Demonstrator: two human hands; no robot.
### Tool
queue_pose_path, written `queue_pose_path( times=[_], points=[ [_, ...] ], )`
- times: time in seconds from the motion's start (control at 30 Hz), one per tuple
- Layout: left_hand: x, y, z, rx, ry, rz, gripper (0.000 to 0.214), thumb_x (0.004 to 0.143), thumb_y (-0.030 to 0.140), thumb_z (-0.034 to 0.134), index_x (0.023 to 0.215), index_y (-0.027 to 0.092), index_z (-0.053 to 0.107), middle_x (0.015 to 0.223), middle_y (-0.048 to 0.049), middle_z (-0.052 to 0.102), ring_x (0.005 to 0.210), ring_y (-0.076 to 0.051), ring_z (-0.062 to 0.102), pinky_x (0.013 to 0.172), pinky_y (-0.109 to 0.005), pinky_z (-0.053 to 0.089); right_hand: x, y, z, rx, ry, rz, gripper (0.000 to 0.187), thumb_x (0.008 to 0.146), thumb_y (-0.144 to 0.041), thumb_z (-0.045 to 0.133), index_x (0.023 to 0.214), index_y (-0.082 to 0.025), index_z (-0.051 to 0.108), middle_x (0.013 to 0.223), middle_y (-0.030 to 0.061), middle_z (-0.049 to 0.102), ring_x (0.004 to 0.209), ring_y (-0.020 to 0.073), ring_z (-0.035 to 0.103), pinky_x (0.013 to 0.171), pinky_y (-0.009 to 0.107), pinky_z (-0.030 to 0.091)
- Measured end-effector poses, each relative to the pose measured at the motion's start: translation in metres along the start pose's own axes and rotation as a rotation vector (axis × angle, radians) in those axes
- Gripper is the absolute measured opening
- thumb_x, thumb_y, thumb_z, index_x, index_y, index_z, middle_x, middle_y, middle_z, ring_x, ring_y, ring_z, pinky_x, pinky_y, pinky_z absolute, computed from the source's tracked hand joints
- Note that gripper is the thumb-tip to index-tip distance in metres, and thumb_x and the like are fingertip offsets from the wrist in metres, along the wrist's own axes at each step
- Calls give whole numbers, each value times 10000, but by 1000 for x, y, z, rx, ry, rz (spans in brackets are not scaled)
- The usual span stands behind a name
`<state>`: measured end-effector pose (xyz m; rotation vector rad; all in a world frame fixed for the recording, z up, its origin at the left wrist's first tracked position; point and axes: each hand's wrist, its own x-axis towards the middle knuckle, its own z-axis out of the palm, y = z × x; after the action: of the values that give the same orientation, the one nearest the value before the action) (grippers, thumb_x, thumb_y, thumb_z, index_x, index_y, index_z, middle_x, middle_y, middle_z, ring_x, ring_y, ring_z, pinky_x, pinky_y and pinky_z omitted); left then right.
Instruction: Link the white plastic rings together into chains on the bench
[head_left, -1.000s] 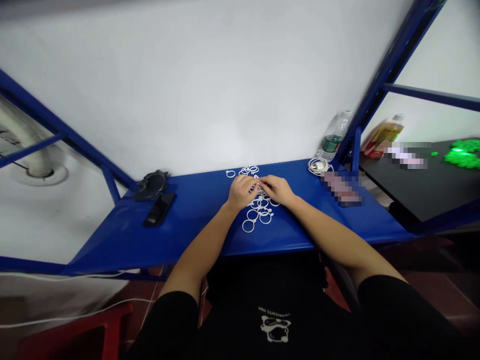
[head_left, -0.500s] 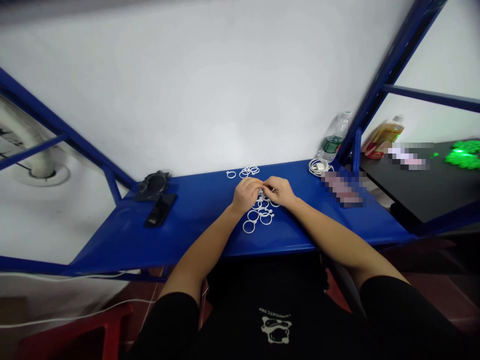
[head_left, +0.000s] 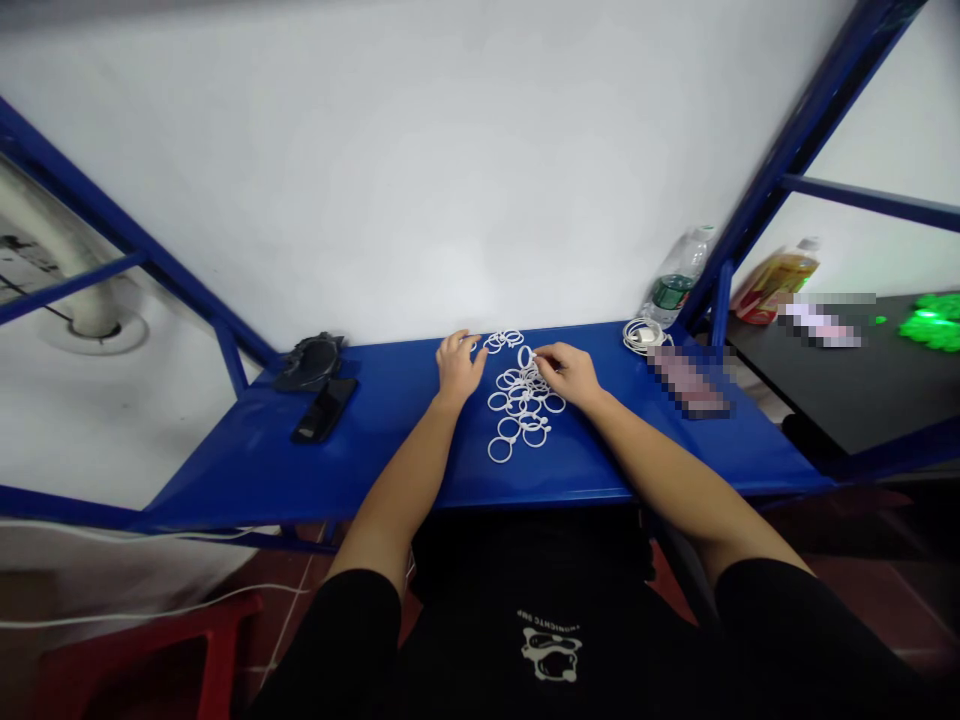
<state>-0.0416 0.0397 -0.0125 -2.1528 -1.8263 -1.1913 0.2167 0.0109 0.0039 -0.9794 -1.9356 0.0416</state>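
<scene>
My right hand (head_left: 568, 372) pinches a white plastic ring (head_left: 525, 357) between thumb and fingers. It holds the ring up at the far edge of a loose pile of white rings (head_left: 519, 405), several of them with small tabs. My left hand (head_left: 459, 368) lies to the left of the pile, thumb and fingers apart. Its fingertips are over a single white ring, mostly hidden beneath them. Close by, a smaller group of white rings (head_left: 511, 339) lies near the wall.
On the left of the blue table (head_left: 375, 470) lie a black phone (head_left: 324, 411) and a crumpled black bag (head_left: 309, 360). A coiled white cable (head_left: 642, 337) and a water bottle (head_left: 676, 285) are at the back right. A red stool (head_left: 202, 625) stands below left.
My hands, together over the pile before, are now apart. The left has moved left and opened beside the far rings. The right now shows a white ring in its fingers.
</scene>
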Motion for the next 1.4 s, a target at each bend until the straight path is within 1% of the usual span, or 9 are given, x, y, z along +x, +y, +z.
queue_pose_path(
  times=[0.1, 0.2, 0.33, 0.53, 0.67, 0.8, 0.97, 1.13, 1.4],
  points=[
    [4, -22, 1, 158, -217, -242, 508, 999, 536, 578, 1424, 268, 652, 1606, -158, 492, 1524, -412, 365, 1222, -625, 302, 0, 8, 1, 12, 26, 56, 255, 977, -270, 574, 1122, -220, 777, 907, 50, 785, 737, 190, 691, 729, 320, 543],
    [5, -27, 5, 194, -345, -255, 511, 987, 578, 574, 1421, 319, 652, 1614, -132, 497, 1543, -412, 336, 1235, -675, 222, 0, 10, 2, 20, 12, 68, 261, 982, -260, 559, 1113, -222, 782, 961, 59, 799, 806, 204, 723, 783, 333, 569],
    [4, -22, 3, 198, -296, -241, 331, 937, 530, 678, 1159, 298, 757, 1381, -97, 694, 1363, -362, 537, 1237, -660, 197, 0, 8, 4, 28, -40, 48, 254, 983, -253, 561, 1105, -226, 782, 986, 64, 804, 874, 217, 745, 823, 342, 581],
    [8, -19, -7, 179, -182, -264, 214, 861, 435, 778, 789, 236, 752, 1061, -82, 779, 1112, -324, 668, 1128, -557, 374, 0, 8, 5, 31, -99, 31, 251, 987, -271, 564, 1102, -219, 781, 1007, 68, 806, 899, 224, 748, 841, 353, 585],
    [6, -10, -9, -109, -34, -105, 125, 881, 333, 755, 950, 229, 754, 1054, -66, 789, 990, -245, 721, 993, -427, 530, 0, 7, 4, 38, -104, 64, 275, 1011, -319, 560, 1165, -221, 765, 1025, 73, 804, 871, 221, 744, 833, 358, 591],
    [-3, 18, -15, -370, 46, 291, 115, 902, 304, 742, 972, 212, 733, 1150, -84, 789, 1083, -226, 737, 1010, -422, 584, 1, 4, 3, 77, -106, 70, 388, 1063, -414, 504, 1344, -220, 690, 1153, 96, 787, 986, 242, 743, 902, 384, 592],
    [-16, 53, -23, -420, -29, 575, 168, 911, 246, 716, 1074, 207, 726, 1259, -105, 765, 1180, -229, 728, 1062, -447, 589, 1, -2, 0, 148, -82, 26, 416, 1102, -458, 418, 1334, -234, 682, 1201, 96, 770, 1080, 244, 725, 964, 396, 575],
    [-21, 57, -18, -439, -114, 513, 313, 892, 164, 679, 1202, 199, 693, 1316, -108, 742, 1220, -225, 717, 1091, -418, 584, 0, -6, 0, 149, -74, -8, 335, 1091, -425, 473, 1187, -233, 730, 1065, 92, 784, 985, 232, 731, 899, 370, 576],
    [-28, 56, -4, -446, -162, 330, 468, 879, 288, 767, 1318, 202, 628, 1230, -88, 773, 1110, -219, 762, 1015, -373, 620, -2, -8, 6, 123, -106, -26, 268, 1073, -378, 513, 1091, -228, 734, 992, 90, 776, 925, 229, 725, 854, 347, 566]
  ],
)
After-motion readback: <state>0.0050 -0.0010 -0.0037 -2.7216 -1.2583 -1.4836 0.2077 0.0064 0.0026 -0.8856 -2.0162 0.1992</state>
